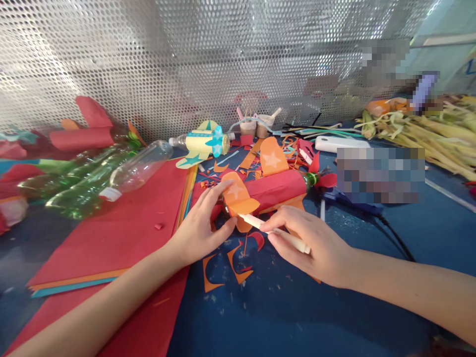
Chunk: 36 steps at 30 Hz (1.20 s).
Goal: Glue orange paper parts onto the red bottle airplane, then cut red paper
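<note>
Here's your left hand [203,223], half-curled, thumb and forefinger gripping the left end of the red-wrapped bottle [273,188], which lies mid-table! Your right hand [314,248] is closed around a white pen [277,233], its tip right at the near edge of the orange fin [236,191]. Cut paper scraps [238,272] lie just nearer, red sheets [137,218] spread left, and a yellow-wrapped bottle [197,144] sits on the far side.

The paper wrap [275,189] is red, the fins [273,148] pale-starred orange, the pen [253,221] off-white.
</note>
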Each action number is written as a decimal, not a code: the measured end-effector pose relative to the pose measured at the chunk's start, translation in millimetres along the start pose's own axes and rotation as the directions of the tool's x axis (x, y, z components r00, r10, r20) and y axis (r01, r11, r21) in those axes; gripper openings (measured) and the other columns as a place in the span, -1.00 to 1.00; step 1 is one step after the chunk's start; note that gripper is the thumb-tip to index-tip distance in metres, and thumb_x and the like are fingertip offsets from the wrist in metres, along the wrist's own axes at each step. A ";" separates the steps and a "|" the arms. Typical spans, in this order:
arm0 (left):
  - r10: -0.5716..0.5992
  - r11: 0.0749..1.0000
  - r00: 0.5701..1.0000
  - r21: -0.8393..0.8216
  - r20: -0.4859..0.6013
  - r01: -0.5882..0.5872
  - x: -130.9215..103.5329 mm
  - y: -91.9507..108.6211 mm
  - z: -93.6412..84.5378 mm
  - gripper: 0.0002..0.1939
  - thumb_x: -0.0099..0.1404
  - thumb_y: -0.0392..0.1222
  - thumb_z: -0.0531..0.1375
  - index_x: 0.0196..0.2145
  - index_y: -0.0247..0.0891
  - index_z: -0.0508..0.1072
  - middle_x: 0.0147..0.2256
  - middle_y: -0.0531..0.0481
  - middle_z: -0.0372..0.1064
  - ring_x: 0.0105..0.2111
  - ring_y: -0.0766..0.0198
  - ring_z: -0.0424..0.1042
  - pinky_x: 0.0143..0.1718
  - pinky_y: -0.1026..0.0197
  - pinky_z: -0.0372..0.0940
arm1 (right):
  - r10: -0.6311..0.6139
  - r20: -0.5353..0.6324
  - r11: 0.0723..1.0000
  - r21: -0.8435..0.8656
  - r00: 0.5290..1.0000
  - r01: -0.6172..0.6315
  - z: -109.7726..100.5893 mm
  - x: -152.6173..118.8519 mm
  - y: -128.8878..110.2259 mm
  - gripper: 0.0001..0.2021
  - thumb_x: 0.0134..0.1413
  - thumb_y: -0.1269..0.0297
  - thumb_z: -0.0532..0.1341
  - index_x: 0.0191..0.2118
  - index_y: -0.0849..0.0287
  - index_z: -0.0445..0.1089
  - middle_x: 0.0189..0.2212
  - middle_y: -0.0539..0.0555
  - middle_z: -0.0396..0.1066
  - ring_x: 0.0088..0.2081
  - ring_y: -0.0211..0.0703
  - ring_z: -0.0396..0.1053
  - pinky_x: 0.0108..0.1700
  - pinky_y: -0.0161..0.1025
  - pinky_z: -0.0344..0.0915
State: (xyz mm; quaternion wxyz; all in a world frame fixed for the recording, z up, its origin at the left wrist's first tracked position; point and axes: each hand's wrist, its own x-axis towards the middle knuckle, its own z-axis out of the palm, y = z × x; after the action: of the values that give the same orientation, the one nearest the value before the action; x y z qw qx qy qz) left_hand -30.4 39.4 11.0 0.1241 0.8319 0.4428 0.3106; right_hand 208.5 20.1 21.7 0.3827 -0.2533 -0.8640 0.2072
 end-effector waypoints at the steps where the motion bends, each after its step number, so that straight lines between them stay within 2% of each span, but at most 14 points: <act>1: -0.002 1.000 1.000 0.000 0.000 0.002 0.2 0.2 0.0 -0.40 0.33 -0.09 0.08 0.26 -0.17 -0.01 0.19 -0.21 0.15 0.14 0.06 0.26 0.13 -0.06 0.26 | -0.003 0.002 1.000 0.004 1.000 0.003 0.1 0.2 0.2 -0.94 0.23 0.45 0.11 -0.21 0.18 0.27 -0.39 -0.02 0.40 -0.37 -0.32 0.34 -0.32 -0.38 0.24; 8: -0.016 1.000 1.000 -0.001 0.001 0.016 0.6 0.5 -0.3 -0.40 0.32 -0.09 0.08 0.26 -0.15 -0.01 0.20 -0.20 0.14 0.14 0.03 0.26 0.13 -0.08 0.26 | 0.001 -0.001 1.000 -0.007 1.000 -0.001 0.4 0.5 0.8 -0.94 0.24 0.44 0.11 -0.20 0.18 0.28 -0.38 -0.01 0.40 -0.38 -0.32 0.33 -0.32 -0.37 0.23; 17: -0.021 1.000 1.000 -0.018 0.009 0.022 0.5 0.6 -0.5 -0.40 0.32 -0.09 0.09 0.25 -0.14 -0.02 0.20 -0.21 0.14 0.16 0.03 0.24 0.16 -0.10 0.23 | -0.045 -0.055 0.999 0.025 0.997 0.047 -4.2 -0.8 -2.9 -0.91 0.22 0.46 0.07 -0.24 0.16 0.28 -0.49 -0.04 0.36 -0.51 -0.32 0.29 -0.47 -0.37 0.20; 23: -0.027 0.998 1.000 -0.053 0.008 0.027 -0.3 0.6 0.0 -0.38 0.31 -0.12 0.11 0.27 -0.11 -0.02 0.22 -0.19 0.12 0.20 0.03 0.19 0.17 -0.09 0.21 | -0.070 -0.119 0.996 -0.067 0.990 0.062 -6.7 -1.5 -1.8 -0.89 0.21 0.47 0.07 -0.26 0.14 0.28 -0.47 -0.02 0.40 -0.47 -0.29 0.33 -0.42 -0.34 0.24; 36: -0.010 0.996 1.000 -0.091 0.010 0.011 1.4 0.5 0.2 -0.38 0.32 -0.14 0.11 0.27 -0.13 -0.02 0.19 -0.19 0.16 0.14 0.06 0.27 0.11 -0.04 0.29 | -0.049 -0.094 0.992 -0.121 0.994 0.037 -6.7 -0.6 2.5 -0.89 0.23 0.45 0.05 -0.27 0.13 0.27 -0.47 -0.03 0.39 -0.48 -0.28 0.32 -0.42 -0.33 0.24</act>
State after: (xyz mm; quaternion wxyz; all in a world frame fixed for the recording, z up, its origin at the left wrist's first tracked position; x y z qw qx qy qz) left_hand -29.4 40.2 11.6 0.1658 0.8246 0.4318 0.3256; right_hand 214.7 22.9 24.1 0.4126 -0.2667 -0.8605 0.1345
